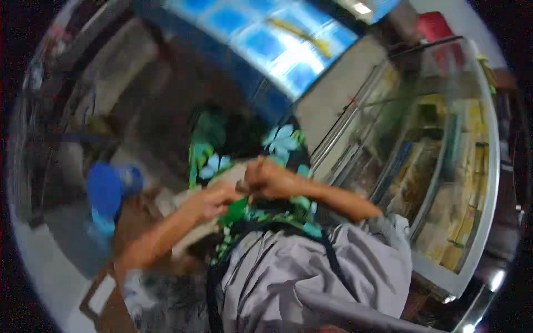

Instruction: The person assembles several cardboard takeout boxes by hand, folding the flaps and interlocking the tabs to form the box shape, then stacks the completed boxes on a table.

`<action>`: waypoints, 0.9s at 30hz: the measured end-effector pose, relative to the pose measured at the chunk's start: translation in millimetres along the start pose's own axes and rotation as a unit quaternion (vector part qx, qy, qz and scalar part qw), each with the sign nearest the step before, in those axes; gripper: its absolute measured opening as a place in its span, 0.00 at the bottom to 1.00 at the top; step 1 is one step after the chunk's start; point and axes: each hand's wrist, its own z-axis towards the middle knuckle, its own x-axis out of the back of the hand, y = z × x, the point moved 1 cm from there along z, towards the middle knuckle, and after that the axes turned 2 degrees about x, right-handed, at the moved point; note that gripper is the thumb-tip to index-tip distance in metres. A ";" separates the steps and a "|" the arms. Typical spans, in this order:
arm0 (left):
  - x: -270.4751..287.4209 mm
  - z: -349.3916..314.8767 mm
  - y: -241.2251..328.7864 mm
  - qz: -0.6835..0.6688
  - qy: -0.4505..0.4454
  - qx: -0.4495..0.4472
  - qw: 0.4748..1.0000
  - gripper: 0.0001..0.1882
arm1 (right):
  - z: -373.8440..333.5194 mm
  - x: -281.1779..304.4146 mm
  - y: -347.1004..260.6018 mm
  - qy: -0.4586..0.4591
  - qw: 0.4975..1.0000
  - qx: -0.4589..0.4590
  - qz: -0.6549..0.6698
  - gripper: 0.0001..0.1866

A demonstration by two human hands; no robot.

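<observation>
My left hand (pixel 215 201) and my right hand (pixel 267 178) meet in front of my lap, fingers closed and nearly touching. Between the fingertips there seems to be something small and greyish, too blurred to name. Just under my left hand shows a bright green patch (pixel 236 211); whether it is held or part of the cloth I cannot tell. Below the hands lies dark clothing with a blue and green flower pattern (pixel 280 141). Grey cloth (pixel 300 272) with dark straps covers my front.
To the right stands a glass display case (pixel 488 183) with goods on its shelves. A blue-tiled surface (pixel 222 22) with a yellow strip (pixel 302 36) is ahead. At left is a blurred round blue object (pixel 104 188); a brown-framed piece (pixel 91 297) sits lower left.
</observation>
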 end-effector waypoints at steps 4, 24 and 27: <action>-4.8 0.1 -12.4 -0.245 0.012 0.116 0.962 0.11 | 2.4 1.2 -8.4 0.064 0.991 0.116 -0.010 0.11; -20.0 10.8 -11.1 -0.357 0.063 0.311 0.878 0.11 | -7.5 -16.2 -10.4 0.005 0.995 0.053 -0.084 0.08; -21.2 11.6 5.9 -0.345 0.060 0.339 0.873 0.10 | -15.6 -21.0 -2.2 -0.097 0.995 -0.015 0.034 0.08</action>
